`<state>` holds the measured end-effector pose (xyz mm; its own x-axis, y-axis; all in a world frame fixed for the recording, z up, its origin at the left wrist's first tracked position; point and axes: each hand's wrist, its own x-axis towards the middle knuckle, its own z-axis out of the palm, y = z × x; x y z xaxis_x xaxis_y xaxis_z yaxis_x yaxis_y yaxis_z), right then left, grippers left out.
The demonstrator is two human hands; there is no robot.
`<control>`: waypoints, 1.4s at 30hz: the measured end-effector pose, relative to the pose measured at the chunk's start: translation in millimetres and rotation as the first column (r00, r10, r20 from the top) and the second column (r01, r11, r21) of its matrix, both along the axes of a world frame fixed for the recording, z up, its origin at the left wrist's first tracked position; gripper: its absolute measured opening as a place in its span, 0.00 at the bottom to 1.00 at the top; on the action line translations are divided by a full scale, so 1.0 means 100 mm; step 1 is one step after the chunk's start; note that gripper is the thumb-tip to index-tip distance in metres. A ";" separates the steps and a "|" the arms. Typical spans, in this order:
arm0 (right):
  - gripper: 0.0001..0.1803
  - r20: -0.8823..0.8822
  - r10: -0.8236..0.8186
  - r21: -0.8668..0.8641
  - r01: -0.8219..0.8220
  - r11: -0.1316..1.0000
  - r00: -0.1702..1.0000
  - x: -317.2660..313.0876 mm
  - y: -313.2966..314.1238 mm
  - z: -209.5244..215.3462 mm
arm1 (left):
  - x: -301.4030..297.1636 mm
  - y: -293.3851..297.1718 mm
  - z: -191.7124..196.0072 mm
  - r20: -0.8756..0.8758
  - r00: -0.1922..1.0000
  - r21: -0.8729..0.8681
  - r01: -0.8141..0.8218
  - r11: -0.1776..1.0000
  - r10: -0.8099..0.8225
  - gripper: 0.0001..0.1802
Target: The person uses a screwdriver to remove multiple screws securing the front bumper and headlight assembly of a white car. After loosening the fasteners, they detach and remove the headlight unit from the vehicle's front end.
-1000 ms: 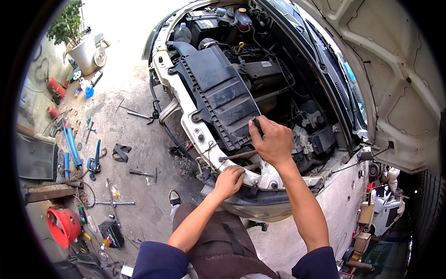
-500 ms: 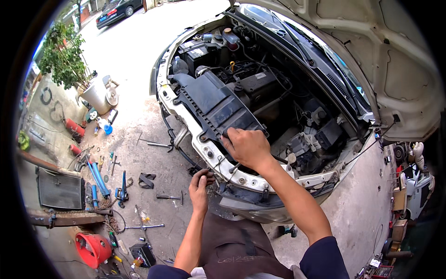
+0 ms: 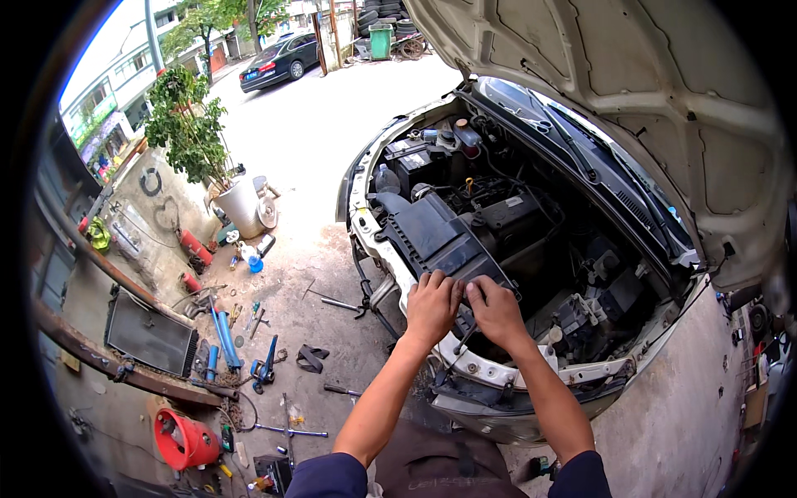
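Head view: black housing (image 3: 436,234) is lying along the white front rail (image 3: 496,374), left hand (image 3: 433,309) and right hand (image 3: 496,313) are resting over its rail-side corner, curling narrowly, probably for steadying, can't tell if pinching anything.

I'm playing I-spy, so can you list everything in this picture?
Car: one, white, right of centre
Raised hood: one, off-white, upper right
Ribbed box: one, black, in engine bay
Battery: one, black, bay's far-left corner
Bottle: one, clear, beside battery
Parked car: one, dark, top
Bin: one, green, top
Tyres: several, black, behind bin
Plant: one, green, upper left
Pot: one, white, under plant
Radiator: one, grey, at left
Bucket: one, red, lower left
Strap: one, black, on ground
Tools: many, some blue, on left ground
Left hand: one, bare, at box's near end
Right hand: one, bare, beside left hand
Sleeves: two, navy, bottom edge
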<state>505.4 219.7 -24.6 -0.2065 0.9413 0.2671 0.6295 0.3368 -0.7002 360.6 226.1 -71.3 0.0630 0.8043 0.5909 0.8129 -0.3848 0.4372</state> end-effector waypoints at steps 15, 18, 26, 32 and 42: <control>0.11 -0.343 -0.218 -0.136 0.181 0.974 0.914 0.61 -0.57 -0.25 | -0.07 0.37 0.19 -0.347 0.840 -0.182 0.377 0.908 -0.418 0.18; 0.12 -0.616 -0.248 -0.207 0.150 0.967 0.748 0.65 -0.51 -0.44 | -0.06 0.42 0.35 -0.429 0.729 -0.285 0.451 0.846 -0.534 0.26; 0.13 -0.888 -0.403 -0.422 0.043 0.905 -0.222 0.36 -0.30 -0.52 | 0.03 0.33 0.59 -0.386 0.694 -0.597 0.313 0.738 -0.607 0.36; 0.11 -0.807 -0.414 -0.409 -0.106 0.906 -0.420 0.41 -0.02 -0.57 | 0.10 -0.04 0.48 -0.353 0.876 -0.478 0.134 0.868 -0.330 0.34; 0.12 -0.782 -0.198 -0.604 -0.797 0.011 0.590 -0.08 0.90 -0.22 | 0.85 -1.17 -0.10 0.606 0.647 -0.683 0.126 0.719 0.462 0.24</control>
<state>497.8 309.7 -46.1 -0.8378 0.3127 -0.4476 0.0135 -0.8076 -0.5895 445.5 109.4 -81.4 -0.3017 0.9142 -0.2704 0.1491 0.3254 0.9338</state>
